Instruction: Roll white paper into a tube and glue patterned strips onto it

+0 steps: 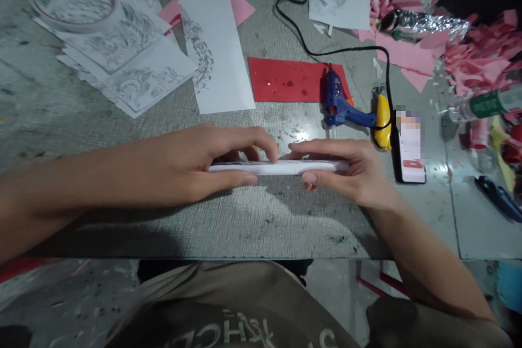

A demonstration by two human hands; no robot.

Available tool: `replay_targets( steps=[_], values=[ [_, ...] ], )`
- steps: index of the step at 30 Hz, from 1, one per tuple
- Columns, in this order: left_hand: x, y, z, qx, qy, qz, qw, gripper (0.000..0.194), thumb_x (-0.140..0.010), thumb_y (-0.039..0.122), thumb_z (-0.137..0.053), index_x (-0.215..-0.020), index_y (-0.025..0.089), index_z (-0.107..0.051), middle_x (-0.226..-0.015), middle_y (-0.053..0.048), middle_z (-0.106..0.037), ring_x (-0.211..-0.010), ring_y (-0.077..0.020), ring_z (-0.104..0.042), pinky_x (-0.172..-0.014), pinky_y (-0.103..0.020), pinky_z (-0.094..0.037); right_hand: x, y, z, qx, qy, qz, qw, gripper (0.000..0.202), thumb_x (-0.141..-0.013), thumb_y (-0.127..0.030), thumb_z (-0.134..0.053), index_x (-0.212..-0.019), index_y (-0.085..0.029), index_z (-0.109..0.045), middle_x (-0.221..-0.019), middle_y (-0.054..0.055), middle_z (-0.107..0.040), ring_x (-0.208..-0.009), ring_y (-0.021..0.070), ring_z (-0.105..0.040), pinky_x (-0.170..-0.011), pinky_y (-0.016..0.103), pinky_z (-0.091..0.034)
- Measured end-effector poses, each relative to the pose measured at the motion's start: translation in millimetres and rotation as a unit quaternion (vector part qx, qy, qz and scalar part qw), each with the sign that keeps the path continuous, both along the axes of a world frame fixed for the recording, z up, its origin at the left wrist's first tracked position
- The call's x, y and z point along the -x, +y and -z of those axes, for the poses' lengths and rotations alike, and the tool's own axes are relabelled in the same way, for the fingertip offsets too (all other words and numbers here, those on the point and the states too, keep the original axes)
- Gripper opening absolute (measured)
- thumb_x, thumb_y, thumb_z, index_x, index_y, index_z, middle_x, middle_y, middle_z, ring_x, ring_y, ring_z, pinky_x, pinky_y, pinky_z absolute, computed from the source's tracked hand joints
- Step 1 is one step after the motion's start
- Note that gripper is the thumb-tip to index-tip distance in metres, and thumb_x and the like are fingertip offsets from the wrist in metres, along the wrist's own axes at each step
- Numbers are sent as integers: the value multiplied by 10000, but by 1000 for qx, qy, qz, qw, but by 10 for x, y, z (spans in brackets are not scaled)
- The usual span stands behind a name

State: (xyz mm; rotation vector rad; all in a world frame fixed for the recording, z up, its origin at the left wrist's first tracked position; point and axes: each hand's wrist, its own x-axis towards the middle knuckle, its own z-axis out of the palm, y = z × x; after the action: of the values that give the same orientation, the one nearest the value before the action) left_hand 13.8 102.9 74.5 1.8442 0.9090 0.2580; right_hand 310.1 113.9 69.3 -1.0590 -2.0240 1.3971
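Observation:
My left hand [196, 163] and my right hand [346, 171] together hold a thin white strip [281, 167], seen edge-on, a little above the grey table [244, 223]. Each hand pinches one end between thumb and fingers, and the fingertips nearly meet in the middle. What is printed on the strip's top face cannot be made out. A blue glue gun [340, 103] with a black cord lies just beyond my right hand, partly on a red sheet [287, 80].
White sheets with printed grey ornament [134, 60] lie at the far left under a tape ring [73, 0]. A yellow tool [382, 119] and a phone [411, 144] lie right of the glue gun. Pink paper scraps [477, 60], foil and a bottle [485, 104] crowd the right.

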Motion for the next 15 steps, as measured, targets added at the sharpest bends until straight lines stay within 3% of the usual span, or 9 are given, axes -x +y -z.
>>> replay_targets(
  steps=[6, 12, 15],
  values=[
    [9, -10, 12, 13, 0, -5, 1000, 383, -1034, 409, -561, -1409, 342, -597, -1184, 4, -734, -960, -198, -692, -778, -265, -511, 14, 27, -13, 3, 24, -52, 998, 212, -950, -265, -806, -1156, -249, -851, -1159, 74, -822, -857, 179, -783, -714, 292, -655],
    [8, -1, 19, 7, 7, -6, 1000, 395, -1029, 423, -573, -1419, 364, -594, -1187, 3, -742, -926, -201, -698, -753, -265, -512, 12, 29, -17, -29, 8, -45, 999, 375, -940, -229, -812, -1312, -276, -795, -1170, 56, -830, -993, 208, -793, -844, 320, -662],
    [12, -3, 30, -10, -5, -13, 1000, 397, -1014, 430, -605, -1406, 373, -608, -1175, 4, -747, -918, -198, -702, -747, -258, -524, 7, 43, -9, -51, 12, -70, 996, 278, -958, -259, -795, -1234, -255, -830, -1174, 77, -830, -1009, 220, -790, -876, 343, -661]
  ],
)
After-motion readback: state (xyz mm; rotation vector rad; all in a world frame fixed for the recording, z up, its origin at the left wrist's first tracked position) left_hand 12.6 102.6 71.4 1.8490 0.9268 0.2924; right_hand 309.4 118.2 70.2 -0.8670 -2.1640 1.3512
